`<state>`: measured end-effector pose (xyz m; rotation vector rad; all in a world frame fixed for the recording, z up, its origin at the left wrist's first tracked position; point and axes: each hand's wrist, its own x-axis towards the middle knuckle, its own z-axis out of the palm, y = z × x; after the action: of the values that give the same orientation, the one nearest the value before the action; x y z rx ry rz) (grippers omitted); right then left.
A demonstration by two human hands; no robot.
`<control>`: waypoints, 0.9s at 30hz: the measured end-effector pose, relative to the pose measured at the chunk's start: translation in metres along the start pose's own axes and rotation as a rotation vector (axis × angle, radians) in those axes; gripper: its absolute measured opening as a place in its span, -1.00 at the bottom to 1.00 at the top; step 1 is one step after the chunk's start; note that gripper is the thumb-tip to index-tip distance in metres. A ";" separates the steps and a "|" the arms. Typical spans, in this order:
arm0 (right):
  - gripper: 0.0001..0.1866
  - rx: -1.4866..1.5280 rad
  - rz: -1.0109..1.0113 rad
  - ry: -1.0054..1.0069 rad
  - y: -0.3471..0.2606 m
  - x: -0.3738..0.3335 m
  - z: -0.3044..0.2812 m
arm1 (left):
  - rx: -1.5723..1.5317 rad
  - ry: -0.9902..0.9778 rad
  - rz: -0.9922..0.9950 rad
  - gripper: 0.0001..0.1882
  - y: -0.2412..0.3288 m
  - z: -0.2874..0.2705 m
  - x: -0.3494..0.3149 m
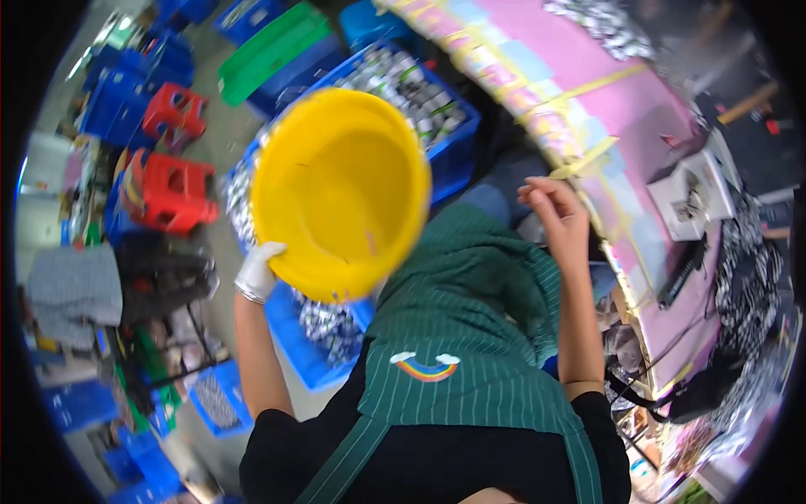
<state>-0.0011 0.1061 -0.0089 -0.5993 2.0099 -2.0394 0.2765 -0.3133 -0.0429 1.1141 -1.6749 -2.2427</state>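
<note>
A round yellow plastic basin (336, 160) is held up in front of me on the left, tilted so that its inside faces me. Its bare bottom shows, with a few small specks on the wall. My left hand (260, 270), in a white glove, grips the basin's rim at the lower left; part of the fingers is hidden by the basin. Bare and raised beside the table's edge, my right hand (558, 212) has loosely bent fingers a little apart and nothing visible in them. Behind the basin stands a blue crate (457, 155) full of small silvery and dark pieces.
A pink-topped table (600, 101) with yellow tape runs along my right, carrying a white box (693, 197). On the left are red stools (180, 193), a green-lidded blue bin (277, 50) and a person in grey (75, 290). Another blue crate (315, 374) sits below the basin.
</note>
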 end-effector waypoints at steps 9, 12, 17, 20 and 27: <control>-0.78 -0.006 0.012 0.442 -0.022 -0.081 -0.064 | 0.938 -0.750 -0.006 -0.63 0.065 0.260 0.088; -0.79 -0.027 0.017 0.501 -0.031 -0.088 -0.074 | 0.926 -0.810 0.331 -0.61 0.019 0.302 0.121; -0.78 -0.140 -0.021 0.488 -0.047 -0.069 -0.083 | 1.060 -0.838 0.582 -0.61 0.003 0.358 0.136; -0.80 -0.294 0.031 0.270 -0.067 -0.020 -0.071 | 0.968 -0.806 0.371 -0.53 0.014 0.380 0.119; -0.71 -0.551 -0.161 -0.369 -0.067 0.118 0.059 | 0.329 -0.780 0.675 -0.52 -0.105 0.375 0.166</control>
<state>-0.0725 0.0055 0.0725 -1.1730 2.3304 -1.2893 -0.0421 -0.0665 -0.1716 -0.3931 -2.2633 -2.0540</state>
